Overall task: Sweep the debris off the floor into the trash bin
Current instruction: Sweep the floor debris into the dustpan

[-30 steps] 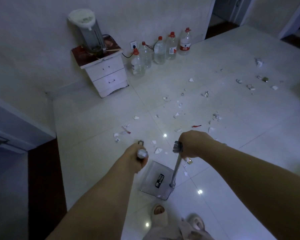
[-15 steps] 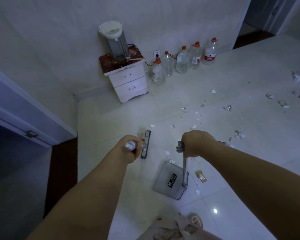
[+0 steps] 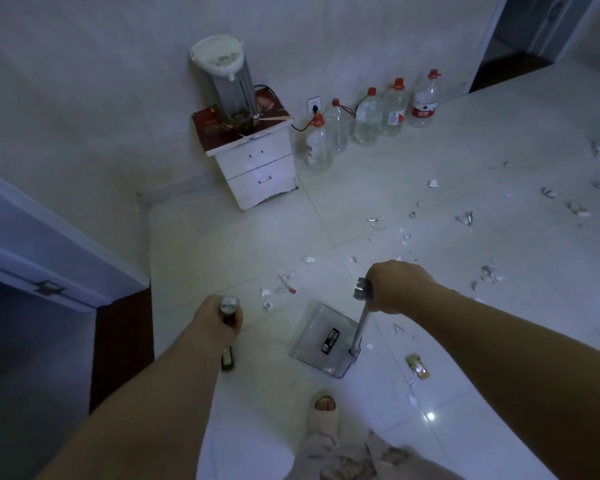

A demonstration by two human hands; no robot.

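Observation:
My left hand [image 3: 217, 318] grips the top of a broom handle; the broom head [image 3: 228, 361] shows just below the hand, near the floor. My right hand [image 3: 394, 287] grips the upright handle of a clear grey dustpan [image 3: 321, 339], which rests on the white tile floor in front of my sandalled foot [image 3: 323, 410]. Several white paper scraps [image 3: 279, 289] lie between the hands, and more debris [image 3: 489, 273] is scattered to the right. A gold wrapper [image 3: 418, 367] lies right of the dustpan. No trash bin is in view.
A white nightstand [image 3: 257, 164] with a water boiler [image 3: 227, 79] stands against the back wall. Several large water bottles [image 3: 368, 119] line the wall beside it. A blue door [image 3: 32, 244] is at the left, a doorway [image 3: 520, 36] at the far right.
The broom head has swung from ahead of my left hand back toward me, now below the hand. The view has turned left. The dustpan stays on the floor.

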